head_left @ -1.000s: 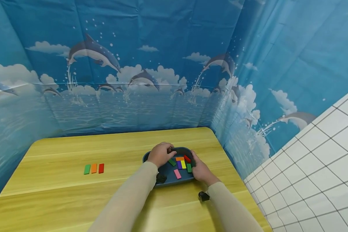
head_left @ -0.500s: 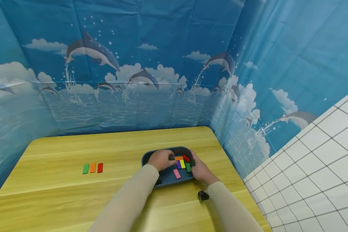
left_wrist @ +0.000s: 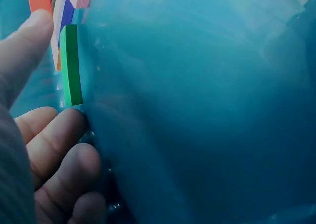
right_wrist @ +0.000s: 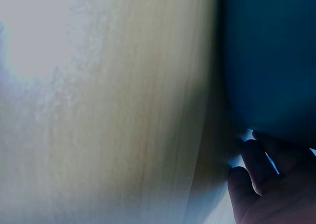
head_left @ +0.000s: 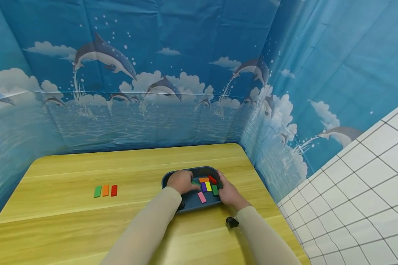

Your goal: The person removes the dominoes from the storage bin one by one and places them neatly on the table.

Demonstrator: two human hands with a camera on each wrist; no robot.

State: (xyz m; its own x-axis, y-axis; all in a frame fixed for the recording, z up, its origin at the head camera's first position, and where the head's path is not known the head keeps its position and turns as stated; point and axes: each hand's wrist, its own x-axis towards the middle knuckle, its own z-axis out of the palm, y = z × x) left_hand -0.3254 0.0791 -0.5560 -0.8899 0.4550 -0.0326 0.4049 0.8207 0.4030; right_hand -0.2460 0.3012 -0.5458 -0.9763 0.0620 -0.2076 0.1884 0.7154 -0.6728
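Note:
My left hand (head_left: 180,182) reaches into the dark blue tray (head_left: 189,209), at its left part. Below its fingers and thumb lies a green block (left_wrist: 72,66). In the left wrist view the thumb is spread from the fingers, and the fingertips are right at the block's near end. My right hand (head_left: 231,193) grips the tray's right end, its fingers curled along the outer wall (right_wrist: 271,61). Inside the tray lie a pink block (head_left: 202,197), a yellow block (head_left: 208,186), a purple block (head_left: 203,187), an orange block (head_left: 203,180), a red block (head_left: 212,179) and a second green block (head_left: 215,190).
On the wooden table (head_left: 69,221), left of the tray, a green block (head_left: 97,191), an orange block (head_left: 105,190) and a red block (head_left: 114,190) stand in a row. A black wrist device (head_left: 231,222) sits by the right sleeve. A dolphin-print curtain (head_left: 152,121) hangs behind.
My left hand moved right and down over the green block, hiding it, then drew slightly left, so the block shows again. My right hand stays at the tray's end.

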